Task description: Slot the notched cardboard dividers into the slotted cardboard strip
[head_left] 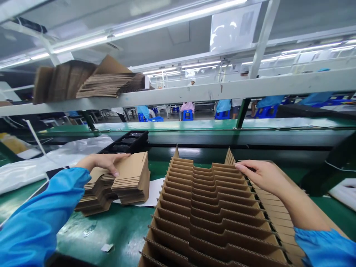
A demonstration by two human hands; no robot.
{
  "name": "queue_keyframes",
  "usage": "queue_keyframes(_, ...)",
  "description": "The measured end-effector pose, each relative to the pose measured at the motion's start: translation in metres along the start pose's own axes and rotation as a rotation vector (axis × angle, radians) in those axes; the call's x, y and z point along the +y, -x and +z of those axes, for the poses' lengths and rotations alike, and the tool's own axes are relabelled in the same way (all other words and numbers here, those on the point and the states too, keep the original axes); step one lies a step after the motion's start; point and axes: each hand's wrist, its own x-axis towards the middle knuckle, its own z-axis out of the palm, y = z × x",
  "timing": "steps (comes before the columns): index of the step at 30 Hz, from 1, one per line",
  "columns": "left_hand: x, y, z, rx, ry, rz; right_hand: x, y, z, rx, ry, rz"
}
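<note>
My left hand [104, 163] lies on a stack of notched cardboard dividers [130, 174], thumb and fingers spread over the top piece. In front of me a cardboard partition grid [205, 211] stands with many upright cross dividers slotted in rows, each with a dip in its middle. My right hand [257, 174] is at the grid's far right corner. Its thumb and forefinger pinch the end of the farthest cross divider [225, 167]. The other fingers of this hand are curled and partly hidden.
Slotted cardboard strips [278, 211] lie right of the grid. A black tray [128, 141] and clear plastic sheeting [55, 159] are behind the stack. More cardboard [83, 79] rests on the overhead shelf [178, 94]. A paper scrap [107, 247] lies on the green bench [133, 237]. People sit farther back.
</note>
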Motion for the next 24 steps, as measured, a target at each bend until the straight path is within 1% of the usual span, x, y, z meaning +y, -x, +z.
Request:
queue_keyframes(3,0.004,0.004,0.003,0.04,0.08,0.065,0.005,-0.001,0.001,0.013,-0.015,-0.029)
queue_keyframes(6,0.005,0.008,0.001,0.035,0.055,0.047,0.009,-0.002,0.002,0.018,-0.03,-0.05)
queue_keyframes(10,0.005,0.012,-0.006,0.016,0.017,0.0,0.01,-0.001,0.001,0.019,-0.036,-0.059)
queue_keyframes(12,0.004,0.015,-0.011,0.039,0.006,-0.008,0.01,0.0,0.0,0.021,-0.048,-0.055)
queue_keyframes(14,0.005,0.017,-0.018,0.087,-0.014,-0.005,0.011,0.001,-0.002,0.032,-0.064,-0.039)
queue_keyframes(17,0.017,0.014,-0.028,0.151,-0.077,0.04,0.013,0.001,-0.002,0.064,-0.066,-0.021)
queue_keyframes(19,0.033,0.009,-0.03,0.131,-0.121,0.061,0.012,0.001,-0.003,0.077,-0.062,-0.023)
queue_keyframes(22,0.053,0.005,-0.024,0.097,-0.11,0.042,0.009,0.002,-0.005,0.071,-0.062,-0.039)
queue_keyframes(24,0.056,0.007,-0.018,0.2,-0.06,0.052,0.006,0.002,-0.007,0.061,-0.06,-0.051)
